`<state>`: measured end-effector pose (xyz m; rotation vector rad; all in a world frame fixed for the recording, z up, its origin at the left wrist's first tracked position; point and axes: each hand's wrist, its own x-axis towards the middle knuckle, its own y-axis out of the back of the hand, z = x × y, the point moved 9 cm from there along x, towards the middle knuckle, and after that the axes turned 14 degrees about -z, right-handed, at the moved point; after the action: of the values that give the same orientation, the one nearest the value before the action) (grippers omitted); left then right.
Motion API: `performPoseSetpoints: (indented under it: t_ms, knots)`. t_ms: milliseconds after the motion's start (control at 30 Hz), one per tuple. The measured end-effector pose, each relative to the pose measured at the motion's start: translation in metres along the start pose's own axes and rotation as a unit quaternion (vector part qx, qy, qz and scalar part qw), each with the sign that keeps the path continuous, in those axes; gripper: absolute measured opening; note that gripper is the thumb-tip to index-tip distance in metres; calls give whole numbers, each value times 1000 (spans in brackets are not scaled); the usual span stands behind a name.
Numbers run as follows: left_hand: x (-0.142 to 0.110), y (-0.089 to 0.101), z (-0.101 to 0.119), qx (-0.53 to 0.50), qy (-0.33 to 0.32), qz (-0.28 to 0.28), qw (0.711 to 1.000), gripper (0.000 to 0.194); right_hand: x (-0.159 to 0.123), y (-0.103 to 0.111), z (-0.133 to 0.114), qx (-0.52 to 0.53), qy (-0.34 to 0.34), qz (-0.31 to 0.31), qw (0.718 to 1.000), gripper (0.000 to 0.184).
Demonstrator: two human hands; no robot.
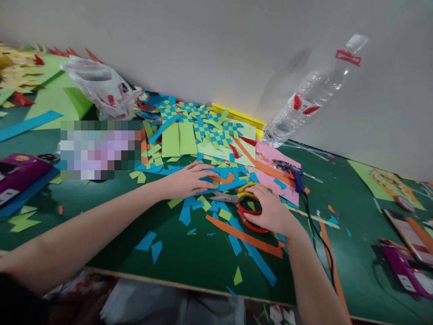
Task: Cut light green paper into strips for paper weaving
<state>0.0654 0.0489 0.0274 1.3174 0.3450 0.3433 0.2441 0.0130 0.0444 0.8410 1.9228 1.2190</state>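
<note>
My right hand grips a pair of scissors with one yellow and one red handle. Their metal blades are parted slightly and point left, toward my other hand. With fingers stretched out, my left hand lies over blue paper strips and a small orange paper piece. Whatever is under its palm is hidden. Blue and green paper scraps lie around both hands. Just below the scissors an orange paper strip crosses a long blue strip.
Woven blue-and-green paper pieces and green sheets are heaped behind my hands. A clear plastic bottle leans on the wall. A blue glue gun with a black cord lies right. A white plastic bag stands back left.
</note>
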Motion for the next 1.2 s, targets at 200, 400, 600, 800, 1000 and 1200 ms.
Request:
performPoseSetpoints:
  t_ms: [200,400,600,800,1000,1200]
  knots:
    - [3,-3,0,15,1,-3,1000,39,2,-1,-6,-4,14,8,1000,44]
    - [2,-3,-1,30,9,4,1000,38,2,0,-6,-33,21,13,999,44]
    - [2,-5,-2,28,10,3,1000,41,2,1,-3,-24,17,15,999,40]
    - [2,-7,-2,29,11,2,1000,41,5,-3,-13,-20,18,29,999,38]
    - [2,-6,-4,32,16,4,999,44,6,-5,-18,-16,35,11,999,37]
    - [5,-6,-5,34,34,14,999,43,4,1,-15,2,35,23,999,37]
